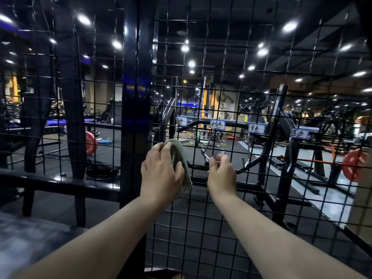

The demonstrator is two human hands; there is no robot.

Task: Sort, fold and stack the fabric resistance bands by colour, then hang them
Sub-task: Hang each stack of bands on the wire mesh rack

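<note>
While both my bare forearms reach straight out toward the black wire grid [261, 198], my hands sit side by side at about the same height, their backs turned to me. My left hand [161, 174] has its fingers curled over the top of a folded bundle of pale greenish-grey bands [182, 164]. The bundle hangs down from my grip in front of the grid, but whether it touches the wire I cannot tell. Just to its right is a metal hook [206, 153], hanging off the grid below a white handwritten label [217, 124]. My right hand [221, 174] is bent in tight, fingertips pinching the hook's lower end, wrist cocked slightly upward. Three more labels [256, 128] run along the same row of the grid.
</note>
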